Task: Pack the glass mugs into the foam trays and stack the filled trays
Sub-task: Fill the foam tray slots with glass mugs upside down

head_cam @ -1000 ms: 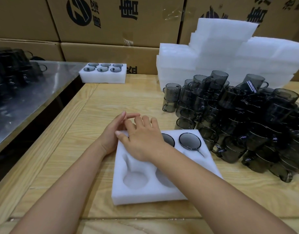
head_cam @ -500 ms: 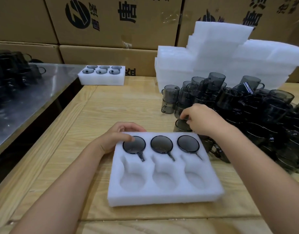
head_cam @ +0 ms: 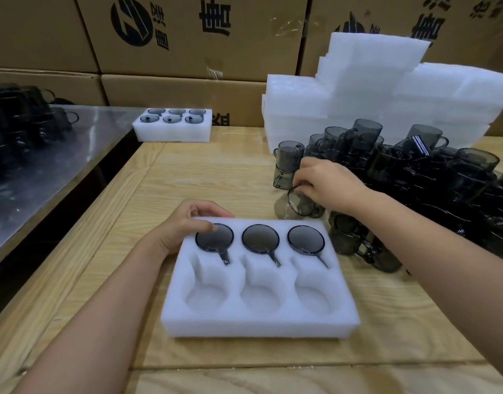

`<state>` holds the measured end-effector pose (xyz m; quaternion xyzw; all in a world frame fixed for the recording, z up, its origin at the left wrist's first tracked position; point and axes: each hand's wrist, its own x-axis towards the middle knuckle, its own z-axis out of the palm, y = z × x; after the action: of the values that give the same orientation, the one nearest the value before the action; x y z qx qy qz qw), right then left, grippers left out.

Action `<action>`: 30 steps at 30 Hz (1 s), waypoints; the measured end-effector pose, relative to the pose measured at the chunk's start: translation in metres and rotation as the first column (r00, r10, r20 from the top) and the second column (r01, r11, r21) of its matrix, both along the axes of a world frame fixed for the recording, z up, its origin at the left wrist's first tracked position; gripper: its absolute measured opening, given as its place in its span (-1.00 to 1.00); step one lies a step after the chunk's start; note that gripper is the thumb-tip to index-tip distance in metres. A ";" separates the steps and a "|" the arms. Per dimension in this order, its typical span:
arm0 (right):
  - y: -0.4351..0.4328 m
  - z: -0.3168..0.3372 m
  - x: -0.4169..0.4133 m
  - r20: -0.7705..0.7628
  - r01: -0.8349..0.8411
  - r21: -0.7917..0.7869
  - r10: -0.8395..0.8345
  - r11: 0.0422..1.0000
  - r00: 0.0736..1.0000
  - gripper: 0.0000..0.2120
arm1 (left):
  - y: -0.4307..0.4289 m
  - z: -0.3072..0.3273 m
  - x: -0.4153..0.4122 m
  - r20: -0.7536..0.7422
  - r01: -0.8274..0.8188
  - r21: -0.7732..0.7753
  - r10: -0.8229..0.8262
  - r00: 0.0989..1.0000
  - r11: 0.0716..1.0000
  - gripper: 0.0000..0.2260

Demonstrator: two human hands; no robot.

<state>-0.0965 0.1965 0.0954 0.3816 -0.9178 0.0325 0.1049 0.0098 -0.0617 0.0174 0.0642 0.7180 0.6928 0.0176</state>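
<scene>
Three smoky grey glass mugs [head_cam: 260,238] sit in the far row of a soft white foam tray [head_cam: 259,317] at 6 o'clock on the pale wooden table [head_cam: 216,172], showing as dark discs with thin handles; the near three pockets are round and smooth. The left hand [head_cam: 185,226] curls its fingers over the tray's 10 o'clock corner. The right hand [head_cam: 327,186] pinches the rim of a tilted mug [head_cam: 300,204] beside the pile [head_cam: 443,189] at 3 o'clock, whose dark mugs blur together and are cut off by the frame edge
</scene>
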 end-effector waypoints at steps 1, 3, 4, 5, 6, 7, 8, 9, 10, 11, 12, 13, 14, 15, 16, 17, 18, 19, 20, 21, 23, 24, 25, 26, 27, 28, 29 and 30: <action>0.001 0.003 0.000 0.013 0.003 -0.102 -0.002 0.995 1.000 -0.85 | -0.005 0.000 0.001 -0.003 -0.015 0.003 0.015 1.000 1.000 -0.71; 0.004 0.009 0.000 0.043 0.045 -0.295 -0.033 0.955 0.999 -0.90 | -0.014 0.000 0.001 -0.013 -0.056 0.005 0.056 0.998 0.998 -0.70; 0.005 0.013 0.001 0.058 0.081 -0.384 -0.064 0.920 0.996 -0.92 | -0.019 -0.001 0.000 -0.019 -0.082 0.007 0.082 0.996 0.997 -0.67; 0.007 0.017 0.002 0.069 0.114 -0.470 -0.093 0.875 0.993 -0.94 | -0.023 -0.002 0.000 -0.025 -0.113 0.010 0.114 0.993 0.993 -0.67; 0.010 0.021 0.004 0.084 0.138 -0.549 -0.110 0.824 0.990 -0.96 | -0.026 -0.003 -0.002 -0.032 -0.147 0.013 0.148 0.988 0.989 -0.69; 0.013 0.024 0.007 0.114 0.153 -0.620 -0.105 0.770 0.988 -0.94 | -0.029 -0.004 -0.003 -0.038 -0.180 0.015 0.181 0.983 0.983 -0.71; 0.016 0.027 0.013 0.164 0.166 -0.677 -0.073 0.717 0.984 -0.86 | -0.031 -0.005 -0.004 -0.041 -0.207 0.015 0.208 0.977 0.978 -0.71; 0.019 0.029 0.019 0.224 0.185 -0.718 -0.029 0.671 0.974 -0.75 | -0.032 -0.006 -0.005 -0.043 -0.226 0.010 0.226 0.973 0.974 -0.72; 0.022 0.030 0.027 0.278 0.214 -0.738 -0.001 0.640 0.960 -0.67 | -0.033 -0.006 -0.007 -0.044 -0.239 0.001 0.239 0.970 0.971 -0.72; 0.025 0.029 0.035 0.321 0.245 -0.739 0.008 0.628 0.947 -0.64 | -0.033 -0.006 -0.008 -0.044 -0.249 -0.007 0.248 0.968 0.968 -0.71; 0.027 0.028 0.042 0.357 0.275 -0.725 0.003 0.632 0.934 -0.68 | -0.034 -0.006 -0.010 -0.041 -0.256 -0.009 0.256 0.966 0.967 -0.70; 0.030 0.025 0.050 0.402 0.311 -0.699 -0.005 0.644 0.916 -0.75 | -0.034 -0.005 -0.011 -0.037 -0.269 -0.007 0.269 0.962 0.963 -0.69; 0.031 0.022 0.058 0.457 0.351 -0.668 -0.011 0.657 0.889 -0.79 | -0.035 -0.004 -0.012 -0.041 -0.288 -0.010 0.288 0.957 0.957 -0.69; 0.032 0.017 0.065 0.512 0.396 -0.635 -0.022 0.663 0.858 -0.81 | -0.035 -0.003 -0.012 -0.055 -0.319 -0.021 0.318 0.947 0.947 -0.70; 0.033 0.012 0.070 0.560 0.443 -0.609 -0.040 0.658 0.828 -0.82 | -0.036 -0.002 -0.013 -0.072 -0.362 -0.042 0.358 0.931 0.931 -0.73; 0.034 0.007 0.076 0.598 0.491 -0.593 -0.058 0.638 0.799 -0.83 | -0.037 -0.002 -0.014 -0.082 -0.408 -0.064 0.403 0.912 0.911 -0.77; 0.033 0.002 0.080 0.628 0.530 -0.590 -0.066 0.609 0.776 -0.83 | -0.037 0.000 -0.014 -0.078 -0.453 -0.080 0.447 0.891 0.888 -0.81; 0.033 -0.002 0.083 0.649 0.557 -0.593 -0.065 0.582 0.758 -0.81 | -0.037 0.003 -0.015 -0.072 -0.493 -0.106 0.488 0.870 0.864 -0.85; 0.032 -0.005 0.086 0.665 0.577 -0.596 -0.059 0.558 0.745 -0.76 | -0.035 0.008 -0.016 -0.092 -0.531 -0.166 0.523 0.848 0.831 -0.90; 0.030 -0.008 0.087 0.685 0.596 -0.599 -0.043 0.534 0.727 -0.70 | -0.032 0.016 -0.017 -0.144 -0.563 -0.244 0.545 0.826 0.789 -0.95; 0.025 -0.012 0.089 0.738 0.647 -0.607 0.025 0.461 0.674 -0.69 | -0.019 0.038 -0.016 -0.267 -0.578 -0.311 0.514 0.815 0.754 -0.98; 0.021 -0.013 0.090 0.764 0.678 -0.607 0.068 0.415 0.642 -0.73 | -0.008 0.050 -0.014 -0.304 -0.524 -0.310 0.439 0.845 0.793 -0.95; 0.018 -0.013 0.090 0.784 0.708 -0.602 0.106 0.369 0.612 -0.76 | 0.006 0.062 -0.011 -0.318 -0.415 -0.316 0.317 0.894 0.853 -0.87; 0.014 -0.014 0.090 0.796 0.730 -0.598 0.136 0.332 0.590 -0.79 | 0.023 0.070 -0.007 -0.301 -0.259 -0.347 0.154 0.941 0.901 -0.77; 0.011 -0.015 0.091 0.802 0.742 -0.594 0.156 0.310 0.576 -0.81 | 0.041 0.074 -0.004 -0.259 -0.100 -0.402 -0.008 0.966 0.910 -0.67; 0.008 -0.015 0.092 0.804 0.746 -0.593 0.173 0.303 0.569 -0.82 | 0.058 0.073 -0.002 -0.211 0.021 -0.460 -0.132 0.969 0.888 -0.59; 0.006 -0.015 0.093 0.806 0.747 -0.591 0.190 0.306 0.560 -0.82 | 0.071 0.068 -0.002 -0.183 0.074 -0.505 -0.191 0.964 0.860 -0.56; 0.004 -0.015 0.094 0.809 0.747 -0.587 0.203 0.313 0.551 -0.81 | 0.079 0.062 -0.004 -0.193 0.060 -0.524 -0.188 0.963 0.849 -0.58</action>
<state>-0.0027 0.2005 0.0803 0.0083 -0.7328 0.6721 -0.1057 0.0057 0.0169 0.0796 0.1859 0.8677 0.4609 -0.0069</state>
